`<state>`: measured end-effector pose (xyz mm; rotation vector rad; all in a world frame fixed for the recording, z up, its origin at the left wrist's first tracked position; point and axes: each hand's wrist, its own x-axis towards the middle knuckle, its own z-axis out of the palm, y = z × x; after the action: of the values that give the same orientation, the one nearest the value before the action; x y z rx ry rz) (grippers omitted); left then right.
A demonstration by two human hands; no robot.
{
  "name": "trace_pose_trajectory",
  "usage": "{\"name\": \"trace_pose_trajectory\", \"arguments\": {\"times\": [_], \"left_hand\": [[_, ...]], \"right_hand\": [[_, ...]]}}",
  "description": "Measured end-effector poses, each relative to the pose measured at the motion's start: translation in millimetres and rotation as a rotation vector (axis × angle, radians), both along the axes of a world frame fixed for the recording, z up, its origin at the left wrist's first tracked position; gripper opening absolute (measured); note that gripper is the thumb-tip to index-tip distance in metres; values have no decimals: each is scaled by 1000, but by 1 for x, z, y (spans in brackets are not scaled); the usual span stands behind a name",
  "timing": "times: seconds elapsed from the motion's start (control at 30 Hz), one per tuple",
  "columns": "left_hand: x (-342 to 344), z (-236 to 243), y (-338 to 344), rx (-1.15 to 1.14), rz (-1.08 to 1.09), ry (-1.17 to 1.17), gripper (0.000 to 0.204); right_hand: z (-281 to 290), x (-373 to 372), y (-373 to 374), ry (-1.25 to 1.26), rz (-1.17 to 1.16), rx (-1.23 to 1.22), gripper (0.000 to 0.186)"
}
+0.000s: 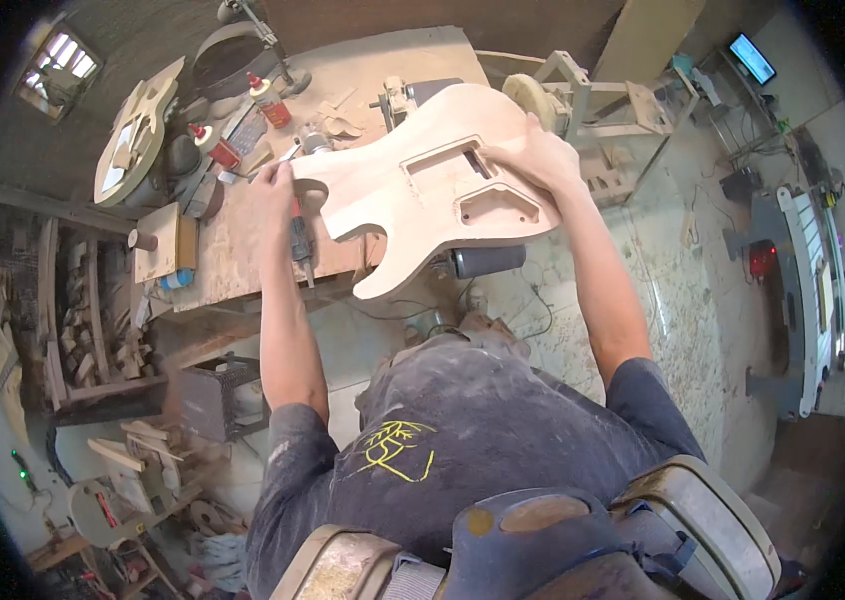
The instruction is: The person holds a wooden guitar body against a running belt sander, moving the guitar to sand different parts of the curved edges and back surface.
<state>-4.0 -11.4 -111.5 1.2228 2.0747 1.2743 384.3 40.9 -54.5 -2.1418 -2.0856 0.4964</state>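
A bare-wood electric guitar body point(383, 190) is held up in front of me, its routed cavities facing me. My left hand point(271, 195) is closed on its narrow left end. At the wide right end my right hand point(538, 160) grips the edge, with fingers lying over the wood beside the larger cavity. One pointed horn hangs toward me at the lower left. A dark cylindrical drum point(488, 261) shows just below the body's near edge. Behind the body stands a machine with a roller point(398, 100), partly hidden by the wood.
The dusty workbench point(383, 55) carries two red glue bottles point(271, 102) and a rotary tool point(301, 240). Another guitar body point(139, 130) leans at the far left. A wooden frame with a round wheel point(533, 100) stands behind. Wood offcuts point(93, 330) fill a left rack; cables cross the floor.
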Motion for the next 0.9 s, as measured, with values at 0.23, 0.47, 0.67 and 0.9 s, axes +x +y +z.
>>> {"name": "trace_pose_trajectory", "arguments": {"times": [0.23,0.47,0.67,0.9], "left_hand": [[35,-21,84,-30,-164,560,46],[152,19,128,-315,-316,704,52],[217,-16,146,-132,-308,725,61],[255,-22,144,-43,-241,713,63]], "right_hand": [[-63,109,19,384,-64,119,80],[-51,184,-27,943,-139,-309,58],[-32,232,-56,964,-252,-361,60],[-33,278,-39,959,-237,-382,61]]}}
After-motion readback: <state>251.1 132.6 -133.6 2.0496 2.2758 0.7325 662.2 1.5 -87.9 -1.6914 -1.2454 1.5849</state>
